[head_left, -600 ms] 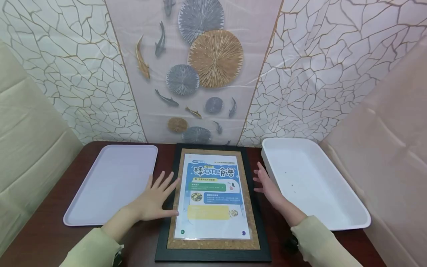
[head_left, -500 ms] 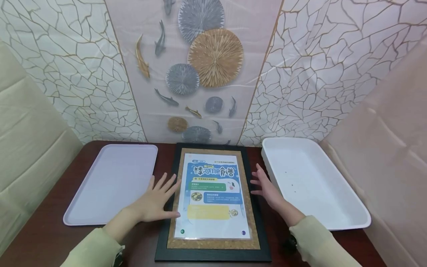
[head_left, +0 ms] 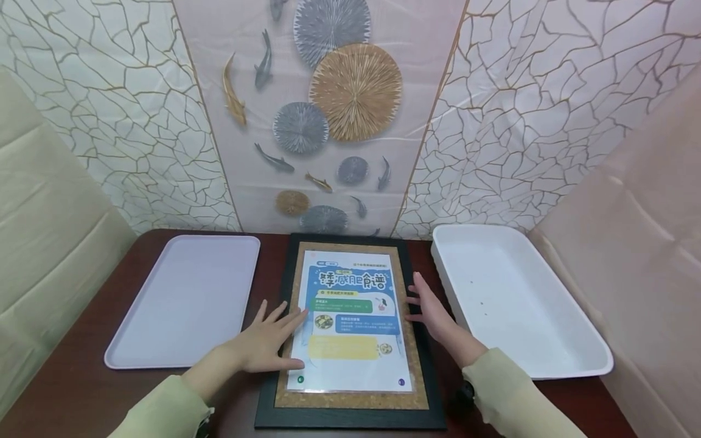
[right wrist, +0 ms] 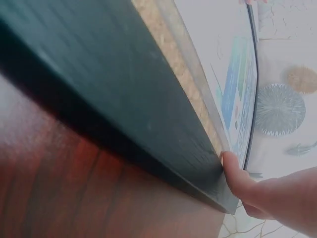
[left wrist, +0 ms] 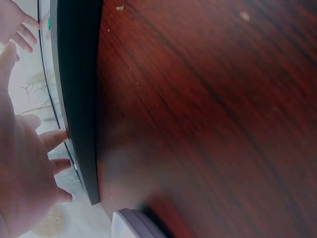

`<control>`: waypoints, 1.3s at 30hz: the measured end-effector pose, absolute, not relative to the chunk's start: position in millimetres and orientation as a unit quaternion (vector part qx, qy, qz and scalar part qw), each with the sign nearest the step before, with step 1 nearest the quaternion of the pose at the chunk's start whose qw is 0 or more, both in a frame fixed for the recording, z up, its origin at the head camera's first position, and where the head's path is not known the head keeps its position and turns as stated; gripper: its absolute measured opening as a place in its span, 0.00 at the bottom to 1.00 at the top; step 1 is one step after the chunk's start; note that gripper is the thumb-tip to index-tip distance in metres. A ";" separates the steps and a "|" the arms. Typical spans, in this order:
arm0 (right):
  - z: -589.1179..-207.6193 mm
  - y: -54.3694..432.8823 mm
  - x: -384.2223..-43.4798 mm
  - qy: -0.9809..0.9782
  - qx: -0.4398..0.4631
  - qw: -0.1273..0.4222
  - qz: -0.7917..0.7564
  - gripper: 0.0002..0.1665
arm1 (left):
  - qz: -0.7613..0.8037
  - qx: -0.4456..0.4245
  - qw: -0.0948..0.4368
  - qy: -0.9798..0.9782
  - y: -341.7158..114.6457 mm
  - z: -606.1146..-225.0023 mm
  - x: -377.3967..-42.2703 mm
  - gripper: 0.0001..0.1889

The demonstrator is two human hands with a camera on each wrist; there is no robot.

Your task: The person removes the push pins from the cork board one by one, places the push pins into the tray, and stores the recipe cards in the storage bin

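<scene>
Item 1, frame [head_left: 350,331]: black-edged, cork border inside, a printed sheet [head_left: 350,319] in blue, green and yellow at its centre; I see it lying flat on the table [head_left: 71,395], midway between the two trays, its far end close to the wall [head_left: 547,121].

Item 2, left hand [head_left: 263,344]: fingers straight and spread, nothing held; it lies palm down over the frame's left edge, fingertips on the cork border and the sheet's margin; in my left wrist view the fingers [left wrist: 52,139] reach across the black edge [left wrist: 79,99].

Item 3, right hand [head_left: 432,310]: fingers straight and together, nothing clasped; it stands on its edge against the frame's right side; in my right wrist view a fingertip [right wrist: 235,173] presses the black edge [right wrist: 124,104] near its corner.

Item 4, flat tray [head_left: 186,301]: pale lilac, shallow rim, on the table left of the frame, just beside the left hand but apart from it.

Item 5, deep tray [head_left: 520,298]: white, high walls, on the table right of the frame, near the right hand; a few dark specks on its floor.

Item 6, sleeves [head_left: 164,407]: pale green, on both forearms.

Item 7, wall: cracked-line pattern with a centre panel of fish and round fans.
</scene>
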State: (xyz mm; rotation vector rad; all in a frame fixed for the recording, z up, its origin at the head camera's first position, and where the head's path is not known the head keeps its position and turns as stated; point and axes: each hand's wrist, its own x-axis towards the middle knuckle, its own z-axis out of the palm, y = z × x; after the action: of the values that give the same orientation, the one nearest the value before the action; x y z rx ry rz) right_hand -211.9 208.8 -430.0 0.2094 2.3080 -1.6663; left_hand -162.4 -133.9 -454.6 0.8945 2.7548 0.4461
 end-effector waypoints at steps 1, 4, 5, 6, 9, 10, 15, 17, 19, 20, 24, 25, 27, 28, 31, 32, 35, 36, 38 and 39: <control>-429.8 208.3 -212.3 0.799 0.077 0.143 -0.579 0.54 | 0.150 0.304 0.106 0.935 -133.6 -454.7 -162.0 0.48; -429.1 206.4 -213.4 0.792 0.085 0.149 -0.586 0.55 | 0.149 0.302 0.107 0.935 -133.6 -455.3 -161.5 0.48; -428.8 205.7 -214.0 0.787 0.089 0.152 -0.592 0.56 | 0.150 0.303 0.106 0.935 -133.8 -455.2 -161.4 0.48; -429.0 205.2 -214.9 0.780 0.093 0.156 -0.598 0.57 | 0.151 0.303 0.107 0.935 -134.0 -455.1 -161.3 0.48; -429.1 203.1 -217.2 0.760 0.114 0.164 -0.619 0.60 | 0.152 0.303 0.107 0.935 -134.1 -454.7 -160.8 0.47; -429.4 202.3 -218.0 0.755 0.122 0.165 -0.623 0.60 | 0.152 0.304 0.107 0.934 -134.1 -454.8 -160.9 0.47; -431.3 198.3 -222.2 0.751 0.156 0.179 -0.616 0.51 | 0.151 0.306 0.111 0.933 -133.7 -454.4 -161.2 0.47; -430.9 195.9 -224.7 0.760 0.165 0.188 -0.600 0.45 | 0.152 0.306 0.114 0.933 -133.5 -454.0 -161.3 0.47; -430.4 193.0 -227.7 0.772 0.169 0.196 -0.580 0.40 | 0.151 0.303 0.118 0.933 -133.0 -454.1 -161.0 0.48; -430.1 191.5 -228.8 0.780 0.171 0.201 -0.568 0.38 | 0.152 0.302 0.120 0.933 -132.8 -454.0 -160.8 0.48; -432.8 187.6 -232.4 0.824 0.169 0.204 -0.502 0.36 | 0.156 0.296 0.125 0.934 -132.1 -455.9 -159.9 0.49; -434.3 187.1 -233.3 0.837 0.167 0.201 -0.481 0.36 | 0.157 0.296 0.124 0.934 -131.9 -456.7 -159.7 0.50; -437.7 186.9 -235.1 0.866 0.159 0.196 -0.431 0.35 | 0.156 0.298 0.123 0.934 -130.9 -458.6 -159.2 0.51; -439.6 187.1 -235.7 0.878 0.151 0.197 -0.410 0.35 | 0.156 0.300 0.121 0.933 -130.2 -459.4 -159.0 0.52; -442.7 188.2 -235.9 0.900 0.132 0.198 -0.365 0.31 | 0.151 0.309 0.116 0.932 -127.8 -461.9 -159.0 0.53; -443.2 189.1 -235.7 0.904 0.125 0.198 -0.358 0.30 | 0.150 0.312 0.112 0.931 -126.9 -462.4 -159.3 0.53; -442.7 192.8 -236.4 0.906 0.109 0.195 -0.360 0.30 | 0.149 0.317 0.097 0.932 -125.1 -463.1 -161.0 0.53; -442.7 194.7 -237.5 0.904 0.107 0.192 -0.367 0.30 | 0.150 0.317 0.090 0.932 -124.8 -463.1 -161.6 0.53; -442.1 198.3 -240.3 0.896 0.102 0.192 -0.387 0.31 | 0.151 0.322 0.073 0.932 -124.8 -462.9 -162.6 0.51; -441.6 200.1 -241.9 0.891 0.102 0.194 -0.396 0.31 | 0.152 0.326 0.064 0.931 -125.2 -462.9 -163.0 0.50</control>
State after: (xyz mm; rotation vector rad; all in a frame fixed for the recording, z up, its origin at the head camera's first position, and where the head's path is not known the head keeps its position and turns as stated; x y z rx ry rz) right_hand -241.9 200.1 -441.6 0.2848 2.4994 -1.1112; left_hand -163.0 -125.2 -462.9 0.9853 2.8096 0.4603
